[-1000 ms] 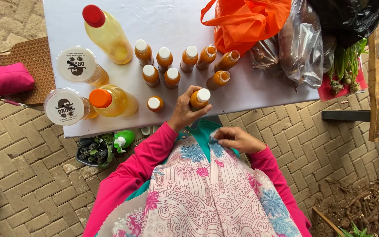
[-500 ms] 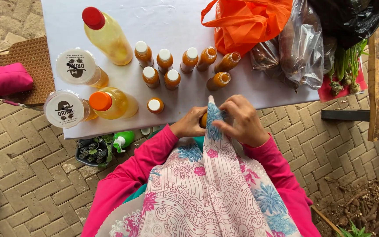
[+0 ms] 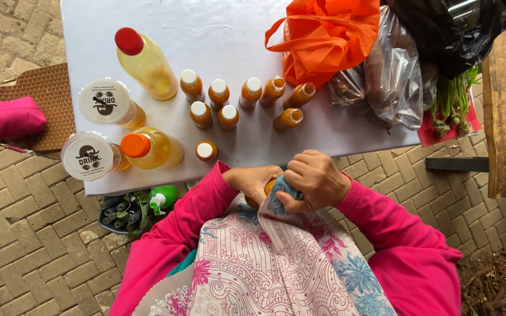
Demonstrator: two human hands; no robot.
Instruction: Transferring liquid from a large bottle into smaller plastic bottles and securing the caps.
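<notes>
the right hand [image 3: 316,178] has its fingers curled tight on a bunched fold of patterned cloth [image 3: 277,198], pressing it against a small orange bottle [image 3: 265,190] gripped in the left hand [image 3: 253,181], just off the white table [image 3: 229,35] edge, near the other small bottles [image 3: 228,117].

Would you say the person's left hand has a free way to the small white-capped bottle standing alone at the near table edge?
Probably yes: the small bottle stands just beyond the left hand, with bare table between, though that hand now holds another bottle.

Orange bag [image 3: 329,41], 2 lidded cups [image 3: 103,102], pink pouch [image 3: 7,119] w/ woven mat [image 3: 48,96].
</notes>
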